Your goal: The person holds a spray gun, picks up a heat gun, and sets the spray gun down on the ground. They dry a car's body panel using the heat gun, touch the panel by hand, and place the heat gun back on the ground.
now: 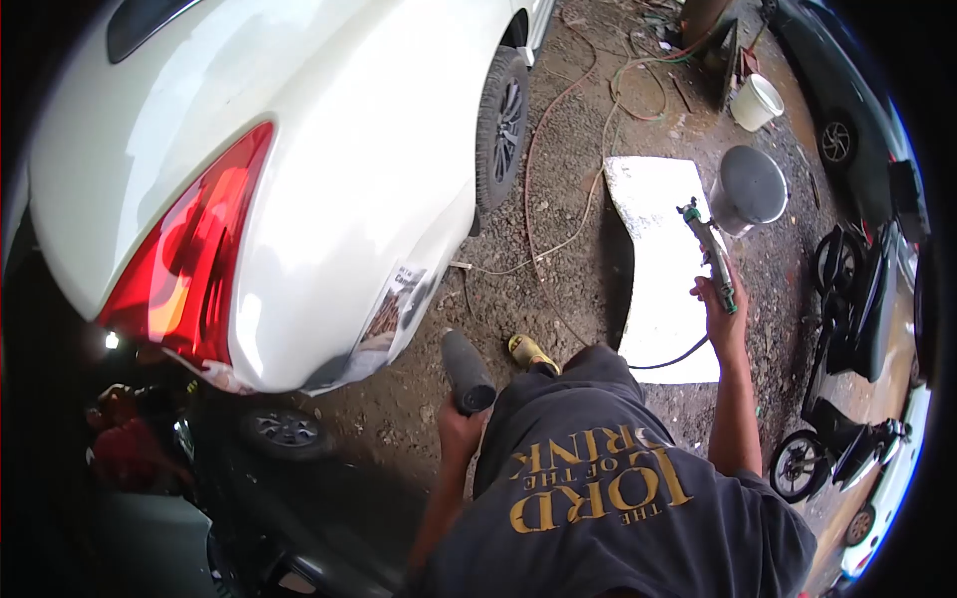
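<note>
"Where do we have our left hand [462,429]?"

"Left of the near end of the white sheet [663,324], which lies on the gravel. Its fingers are wrapped around the lower end of a dark cylinder [464,361], and we see the cylinder tilted, well apart from the sheet."

"And our right hand [725,304]?"

"Over the right edge of the sheet. It grips a spray tool [710,244] with green parts, the thumb on the near side; we cannot tell how every finger sits, since some are hidden. The tool's far end hangs over the sheet too."

"Do we see a hose near it?"

"Yes, a dark hose [673,363] curves across the near end of the sheet toward our right wrist. We cannot make out where it joins."

"What stands around the sheet?"

"A grey bucket [726,207] is just beside its far right corner, and a white bucket [750,108] is beyond that corner. Left of the sheet we have a white car [369,179] with a red tail light [194,254]. Well to the sheet's right is a parked motorbike [842,448]. Our yellow shoe [528,351] is left of its near end."
</note>
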The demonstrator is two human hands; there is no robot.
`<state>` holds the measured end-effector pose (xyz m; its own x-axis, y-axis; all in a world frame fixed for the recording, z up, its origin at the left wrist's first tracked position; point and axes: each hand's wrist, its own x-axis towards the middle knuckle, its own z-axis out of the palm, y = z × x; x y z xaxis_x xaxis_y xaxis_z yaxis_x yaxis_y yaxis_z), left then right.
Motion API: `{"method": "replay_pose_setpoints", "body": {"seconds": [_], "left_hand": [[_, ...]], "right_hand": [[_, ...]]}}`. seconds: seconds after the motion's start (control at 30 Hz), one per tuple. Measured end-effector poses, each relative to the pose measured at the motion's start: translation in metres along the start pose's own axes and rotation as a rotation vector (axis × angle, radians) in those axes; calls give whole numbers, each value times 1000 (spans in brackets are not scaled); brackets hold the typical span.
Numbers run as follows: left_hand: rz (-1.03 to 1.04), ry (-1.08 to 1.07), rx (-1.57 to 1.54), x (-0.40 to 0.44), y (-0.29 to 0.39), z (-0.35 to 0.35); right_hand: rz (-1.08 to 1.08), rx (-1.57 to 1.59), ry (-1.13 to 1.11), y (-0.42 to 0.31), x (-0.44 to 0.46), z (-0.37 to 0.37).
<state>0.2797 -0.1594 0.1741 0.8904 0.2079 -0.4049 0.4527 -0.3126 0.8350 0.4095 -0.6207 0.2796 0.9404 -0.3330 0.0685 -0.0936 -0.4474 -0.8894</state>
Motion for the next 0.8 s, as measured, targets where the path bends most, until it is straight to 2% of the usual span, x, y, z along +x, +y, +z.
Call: {"method": "replay_pose_setpoints", "body": {"seconds": [0.1,0.2,0.37,0.4,0.5,0.6,0.7,0.73,0.77,0.8], "left_hand": [[13,-112,287,43,10,10],[-49,-232,408,86,-27,19],[-284,-313,612,139,-74,38],[-336,-324,649,147,-71,43],[-287,-355,809,170,-61,64],[-284,-368,938,194,-64,88],[-173,-273,986,215,-63,117],[-230,-317,997,222,-49,128],[-284,-360,1006,231,-35,137],[-334,-400,1015,243,-21,146]], "right_hand": [[85,-67,22,2,-10,2],[76,1,30,25,-21,-4],[212,72,93,24,-14,-14],[174,23,95,27,-7,-18],[80,-97,92,33,22,-29],[61,-73,101,53,60,-36],[203,93,108,57,111,-33],[255,142,105,61,128,-34],[75,86,121,78,143,-30],[139,135,106,74,160,-28]]}}
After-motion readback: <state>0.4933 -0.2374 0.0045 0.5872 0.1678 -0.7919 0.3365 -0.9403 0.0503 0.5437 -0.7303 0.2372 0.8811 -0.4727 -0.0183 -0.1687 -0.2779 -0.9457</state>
